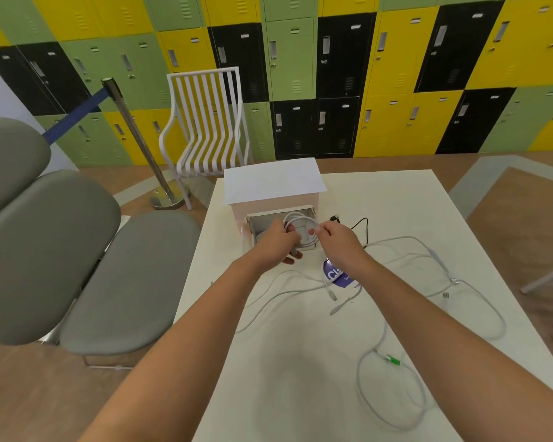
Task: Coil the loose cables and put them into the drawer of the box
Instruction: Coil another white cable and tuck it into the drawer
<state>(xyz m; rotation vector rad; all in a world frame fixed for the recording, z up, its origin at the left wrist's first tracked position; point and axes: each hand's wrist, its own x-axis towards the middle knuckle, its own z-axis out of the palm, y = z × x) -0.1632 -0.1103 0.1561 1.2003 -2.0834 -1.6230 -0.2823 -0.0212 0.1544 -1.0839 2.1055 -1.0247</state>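
— On the white table, what stood at the far edge?

— A white box, its drawer pulled out. Loose cables trailed across the table, well apart from it.

— And the hands?

— Left hand and right hand each had fingers closed on a coiled white cable, held over the drawer.

Both hands hold a coil over the open drawer.

The left hand and right hand grip a coiled white cable above the pale box's pulled-out drawer; loose white cables and a thin black cable sprawl across the white table.
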